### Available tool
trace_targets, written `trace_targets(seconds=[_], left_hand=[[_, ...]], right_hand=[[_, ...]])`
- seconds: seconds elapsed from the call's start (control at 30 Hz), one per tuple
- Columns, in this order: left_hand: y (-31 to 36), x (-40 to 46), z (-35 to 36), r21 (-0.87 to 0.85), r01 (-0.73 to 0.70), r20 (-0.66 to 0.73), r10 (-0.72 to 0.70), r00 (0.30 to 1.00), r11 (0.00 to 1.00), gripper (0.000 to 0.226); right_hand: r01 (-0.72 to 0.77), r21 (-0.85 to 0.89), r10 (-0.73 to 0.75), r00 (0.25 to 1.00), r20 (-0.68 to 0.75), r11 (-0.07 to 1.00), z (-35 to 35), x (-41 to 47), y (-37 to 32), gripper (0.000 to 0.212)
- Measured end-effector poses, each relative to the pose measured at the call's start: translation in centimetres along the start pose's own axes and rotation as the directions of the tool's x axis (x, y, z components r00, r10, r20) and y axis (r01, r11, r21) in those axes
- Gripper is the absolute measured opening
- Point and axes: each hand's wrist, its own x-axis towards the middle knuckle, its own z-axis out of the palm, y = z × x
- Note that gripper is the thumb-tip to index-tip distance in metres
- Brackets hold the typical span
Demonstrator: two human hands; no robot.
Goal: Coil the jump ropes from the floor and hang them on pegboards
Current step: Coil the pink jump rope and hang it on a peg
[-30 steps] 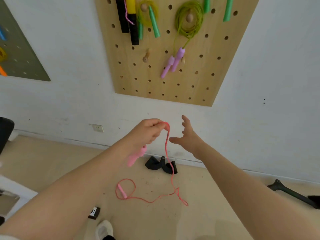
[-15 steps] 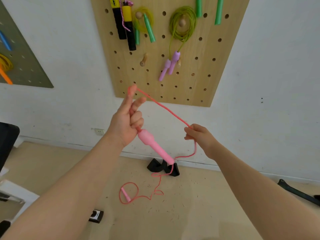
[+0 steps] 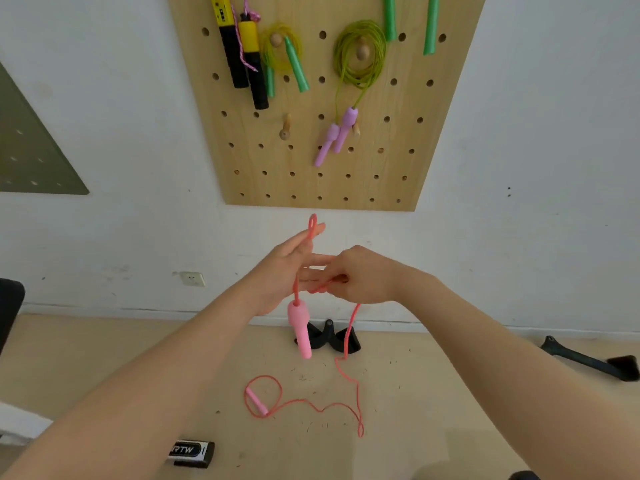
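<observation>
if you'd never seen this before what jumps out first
At centre, the left hand and right hand meet over a thin pink jump rope, one chunky pink handle dangling below while the other pink handle lies on the beige floor. Above, a light wooden pegboard carries coiled ropes, the lime green coil with lilac handles brightest.

Lighting: bright, even and diffuse; source not visible. Shadows are faint. No glare. Wide-angle distortion splays the pegboard [image 3: 311, 168] edges outward toward the top of the frame. Fine detail is soft throughout, possibly from compression.
</observation>
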Motion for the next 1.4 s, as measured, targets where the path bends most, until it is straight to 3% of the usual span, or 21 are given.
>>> trace_targets(seconds=[0.1,0.2,0.33,0.43,0.5,0.6,0.7,0.77,0.8,0.87,0.93,1.03,1.1,1.2,1.3,1.37,1.4], left_hand=[[0.2,-0.2,-0.8,0.026,0.008,0.115,-0.011,0.993,1.000,0.034],[0.3,-0.1,-1.8,-0.026,0.020,0.180,-0.015,0.984,0.999,0.031],[1.1,0.1,-3.4,-0.155,0.020,0.188,0.009,0.982,0.988,0.030],[1.6,0.3,-4.6,-0.138,0.055,0.170,-0.031,0.985,0.989,0.034],[1.8,0.3,-5.4,-0.113,0.103,0.191,-0.080,0.978,0.988,0.038],[2.1,0.2,-6.6,-0.081,0.127,0.201,-0.108,0.974,0.989,0.043],[2.5,-0.1,-7.2,-0.242,0.080,0.137,-0.048,0.989,0.967,0.049],[2.6,0.1,-7.7,-0.360,0.060,0.112,-0.020,0.993,0.931,0.053],[2.7,0.2,-8.0,-0.412,0.055,0.103,-0.014,0.995,0.910,0.053],[2.8,0.2,-8.4,-0.524,0.081,0.133,-0.013,0.991,0.848,0.050],[3.1,0.0,-8.3,-0.611,0.134,0.235,0.017,0.972,0.781,0.043],[3.2,-0.2,-8.3,-0.648,0.153,0.385,0.147,0.911,0.746,0.043],[3.4,0.0,-8.5,-0.712,0.137,0.399,0.236,0.886,0.688,0.043],[3.9,0.9,-8.9,-0.735,-0.025,0.167,0.217,0.962,0.677,0.039],[3.8,1.6,-9.3,-0.792,-0.130,-0.030,0.175,0.984,0.596,0.028],[3.2,2.0,-9.5,-0.795,-0.166,-0.141,0.088,0.986,0.583,0.023],[2.7,2.1,-9.5,-0.778,-0.173,-0.186,0.041,0.982,0.604,0.024]], right_hand=[[0.072,0.143,-0.046,0.984,-0.173,0.987,-1.5,-0.3,-1.1,0.017],[0.069,0.313,0.050,0.933,-0.357,0.947,-1.9,0.4,-1.2,0.006],[-0.006,0.381,0.249,0.767,-0.591,0.924,-0.7,1.8,-1.9,0.032],[-0.055,0.379,0.275,0.785,-0.555,0.924,-0.1,2.9,-2.7,0.046],[-0.044,0.375,0.237,0.841,-0.486,0.926,0.1,3.5,-3.1,0.032],[-0.001,0.320,0.162,0.864,-0.477,0.947,0.4,4.3,-3.9,0.015],[-0.043,0.275,0.185,0.836,-0.516,0.961,0.2,5.2,-4.6,0.030],[-0.035,0.495,0.291,0.844,-0.451,0.868,0.1,5.4,-4.6,0.033],[-0.010,0.632,0.303,0.883,-0.358,0.775,0.2,5.3,-4.5,0.032],[0.061,0.832,0.206,0.956,-0.207,0.552,0.5,5.0,-3.8,0.028],[0.118,0.915,0.129,0.975,-0.180,0.385,0.9,4.8,-3.0,0.020],[0.160,0.941,0.147,0.966,-0.211,0.299,1.4,4.8,-1.4,0.021],[0.117,0.918,0.201,0.958,-0.204,0.378,2.1,4.8,0.1,0.020],[-0.114,0.817,0.410,0.898,-0.158,0.565,4.1,5.0,2.2,0.012],[-0.336,0.677,0.583,0.794,-0.170,0.655,5.2,5.3,3.3,0.016],[-0.429,0.521,0.572,0.807,-0.147,0.738,4.9,5.0,3.5,0.022],[-0.466,0.358,0.532,0.840,-0.111,0.810,4.6,4.9,3.3,0.027]])
